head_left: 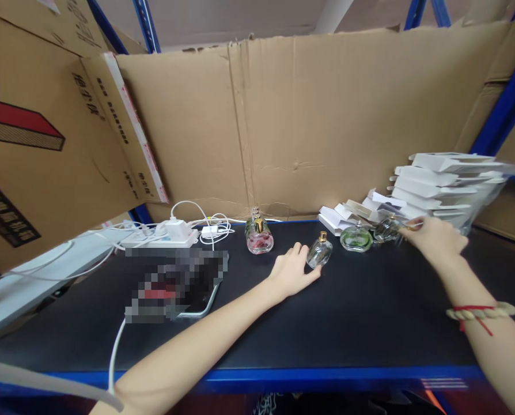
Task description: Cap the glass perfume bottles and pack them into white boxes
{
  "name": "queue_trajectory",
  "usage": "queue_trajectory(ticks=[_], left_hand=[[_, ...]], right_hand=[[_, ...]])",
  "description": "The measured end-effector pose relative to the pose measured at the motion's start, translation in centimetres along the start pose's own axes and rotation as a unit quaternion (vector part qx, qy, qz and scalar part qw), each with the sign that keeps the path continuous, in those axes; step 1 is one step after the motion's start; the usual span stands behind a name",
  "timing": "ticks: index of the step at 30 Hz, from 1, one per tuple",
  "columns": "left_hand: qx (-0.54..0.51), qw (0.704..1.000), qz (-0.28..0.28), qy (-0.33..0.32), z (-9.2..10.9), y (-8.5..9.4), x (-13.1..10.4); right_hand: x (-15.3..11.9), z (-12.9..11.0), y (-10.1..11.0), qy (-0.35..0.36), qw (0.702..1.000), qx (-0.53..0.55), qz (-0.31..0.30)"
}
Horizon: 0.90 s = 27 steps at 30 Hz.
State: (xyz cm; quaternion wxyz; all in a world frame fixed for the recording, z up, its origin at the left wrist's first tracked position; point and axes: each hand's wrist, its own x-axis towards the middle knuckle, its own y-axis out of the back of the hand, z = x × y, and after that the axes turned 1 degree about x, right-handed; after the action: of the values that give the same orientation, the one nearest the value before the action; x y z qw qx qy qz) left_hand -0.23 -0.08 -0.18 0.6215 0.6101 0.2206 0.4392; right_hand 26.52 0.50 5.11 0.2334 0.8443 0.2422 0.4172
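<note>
Stretching the left forearm (205, 340) from lower left, pinching a tilted clear perfume bottle (320, 253), right of centre, between thumb and fingers of the left hand (290, 272), ideally keeping off its gold neck (322, 236); curling the right hand (436, 239), at right, near a glass bottle (385, 229), with a hold too blurred to tell.

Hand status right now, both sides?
Left hand: closed on the gold-capped clear bottle, which is tilted.
Right hand: beside another glass bottle; motion blur, so open or closed cannot be told.
</note>
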Motion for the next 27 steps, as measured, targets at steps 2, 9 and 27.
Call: queue_trajectory(ticks=[2, 9, 27], left_hand=[[-0.015, 1.0, -0.001, 0.001, -0.1, 0.0, 0.0], [-0.076, 0.997, 0.013, -0.009, -0.4, -0.2, 0.0], [-0.072, 0.997, 0.04, -0.007, -0.3, -0.1, 0.0]], right_hand=[[-0.4, -1.2, 0.5, -0.017, 0.998, -0.044, 0.039], [-4.0, -6.1, -1.5, 0.169, 0.941, 0.294, 0.011], [-7.0, -7.1, -3.3, 0.299, 0.885, 0.354, -0.048]])
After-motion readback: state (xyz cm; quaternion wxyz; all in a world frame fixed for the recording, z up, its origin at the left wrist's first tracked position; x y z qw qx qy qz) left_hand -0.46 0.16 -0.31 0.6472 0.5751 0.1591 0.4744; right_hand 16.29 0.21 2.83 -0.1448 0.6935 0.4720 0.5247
